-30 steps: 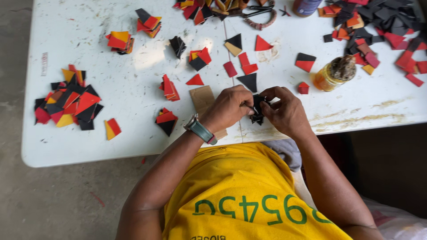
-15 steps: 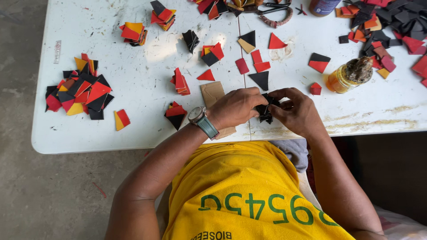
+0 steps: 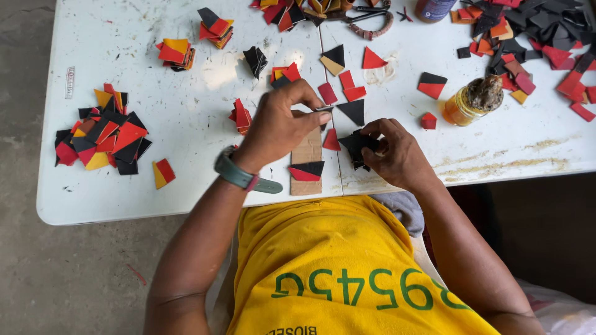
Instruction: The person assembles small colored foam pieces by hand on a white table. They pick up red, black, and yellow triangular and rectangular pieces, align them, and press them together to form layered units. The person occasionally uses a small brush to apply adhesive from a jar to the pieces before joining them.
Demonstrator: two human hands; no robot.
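Head view looks down on a white table (image 3: 186, 149) strewn with cut pieces of black, red and yellow sheet. At the centre of the frame the left hand (image 3: 282, 124), a grey-green watch (image 3: 239, 175) on its wrist, is curled with fingertips pressed together on a small dark piece (image 3: 323, 110), though how firmly it is pinched cannot be told. Just below that hand lies a brown cardboard strip (image 3: 307, 162), with a black and red piece (image 3: 307, 170) lying on its lower part. Right of centre the right hand (image 3: 397, 152) closes its fingers around a small stack of black pieces (image 3: 358, 146), held just above the table's near edge. Between the two hands sit a red triangle (image 3: 332, 141) and, a little higher, a black triangle (image 3: 354, 111). At the left of the frame lies a large heap of mixed pieces (image 3: 102, 136), with a lone red and yellow piece (image 3: 163, 172) just beside it. In the upper right stands an amber glass jar (image 3: 472, 102) stuffed with a brownish wad, and beyond it another spread of scraps (image 3: 534, 31). Scissors (image 3: 372, 15) lie at the top centre.
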